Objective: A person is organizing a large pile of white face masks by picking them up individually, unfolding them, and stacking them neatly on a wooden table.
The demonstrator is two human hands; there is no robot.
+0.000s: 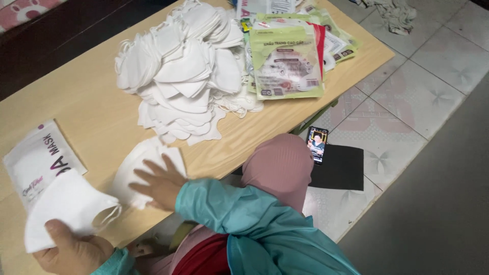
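My left hand (71,252) grips a folded white face mask (63,209) at the table's near edge, its ear loops hanging to the right. My right hand (160,183), in a teal sleeve, lies flat with fingers spread on a small stack of white masks (140,163) on the wooden table (86,97). A white printed mask packet (38,158) lies just left of both hands. A big heap of loose white masks (183,71) fills the middle of the table.
Several green and white printed packets (288,63) are stacked at the table's far right end. My knee in pink cloth (280,163) is under the table edge. A lit phone (317,144) rests on a black mat (341,168) on the tiled floor.
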